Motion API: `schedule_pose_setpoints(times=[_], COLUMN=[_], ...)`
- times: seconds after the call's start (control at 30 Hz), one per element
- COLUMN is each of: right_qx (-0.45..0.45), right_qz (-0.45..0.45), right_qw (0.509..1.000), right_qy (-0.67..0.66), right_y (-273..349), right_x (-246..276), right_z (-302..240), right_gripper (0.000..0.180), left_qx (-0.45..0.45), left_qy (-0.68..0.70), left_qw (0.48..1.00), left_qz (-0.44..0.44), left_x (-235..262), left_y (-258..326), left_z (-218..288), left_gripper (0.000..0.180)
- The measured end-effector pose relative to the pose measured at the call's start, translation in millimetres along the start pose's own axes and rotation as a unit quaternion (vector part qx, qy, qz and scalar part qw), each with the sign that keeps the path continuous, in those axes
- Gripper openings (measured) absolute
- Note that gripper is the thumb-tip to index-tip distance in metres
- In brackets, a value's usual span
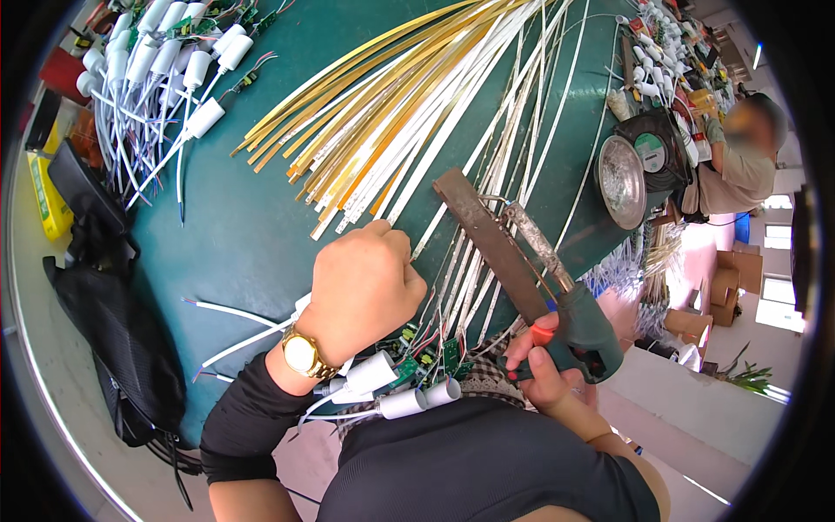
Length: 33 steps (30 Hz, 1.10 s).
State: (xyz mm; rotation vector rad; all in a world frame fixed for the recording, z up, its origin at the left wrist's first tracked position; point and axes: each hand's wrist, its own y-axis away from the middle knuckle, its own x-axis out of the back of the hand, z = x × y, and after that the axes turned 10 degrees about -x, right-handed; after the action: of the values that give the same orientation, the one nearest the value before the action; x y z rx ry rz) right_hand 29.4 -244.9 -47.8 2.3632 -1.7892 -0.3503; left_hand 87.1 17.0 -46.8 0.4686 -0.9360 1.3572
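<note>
My left hand [365,283] is fisted on light strips [452,130] near the surface [235,235] edge. Right hand [544,370] grips a soldering tool [557,287] handle past that edge. Bare surface lies left of my fist.

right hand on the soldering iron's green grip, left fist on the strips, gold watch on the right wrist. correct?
Not quite: the gold watch is on the left wrist, not the right. The head view shows it just behind the left hand, which is fisted on the pale strips. The rest holds: the right hand grips the green handle of the soldering iron.
</note>
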Motion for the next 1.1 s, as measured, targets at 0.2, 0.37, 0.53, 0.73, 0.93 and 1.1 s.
schedule_pose_setpoints(times=[0.2,0.37,0.53,0.73,0.93,1.1], right_qx=[-0.025,-0.006,-0.012,-0.005,0.012,0.005], right_qz=[0.057,0.064,0.072,0.082,0.117,0.133], right_qw=[0.997,0.996,0.995,0.993,0.990,0.988], right_qy=[-0.052,-0.055,-0.074,-0.088,-0.076,-0.074], right_y=[1.9,2.9,10.3,16.7,20.9,23.9], right_x=[-12.8,-21.2,-23.7,-30.2,-36.6,-38.4], right_z=[-0.2,1.6,2.4,-1.4,-1.8,4.8], right_gripper=[0.039,0.039,0.037,0.037,0.039,0.037], left_qx=[-0.003,0.010,0.006,0.013,0.010,0.012], left_qy=[-0.002,-0.012,-0.005,-0.004,-0.001,-0.004], left_qw=[1.000,1.000,1.000,1.000,1.000,1.000], left_qz=[-0.001,0.009,0.014,0.019,0.018,0.011], left_x=[-1.9,-3.3,-3.6,-3.9,-5.3,-3.7], left_y=[-0.1,0.3,0.9,2.8,3.2,2.9], left_z=[-0.1,-1.7,-2.9,-1.4,-3.1,-3.5], left_gripper=[0.008,0.006,0.006,0.006,0.006,0.006])
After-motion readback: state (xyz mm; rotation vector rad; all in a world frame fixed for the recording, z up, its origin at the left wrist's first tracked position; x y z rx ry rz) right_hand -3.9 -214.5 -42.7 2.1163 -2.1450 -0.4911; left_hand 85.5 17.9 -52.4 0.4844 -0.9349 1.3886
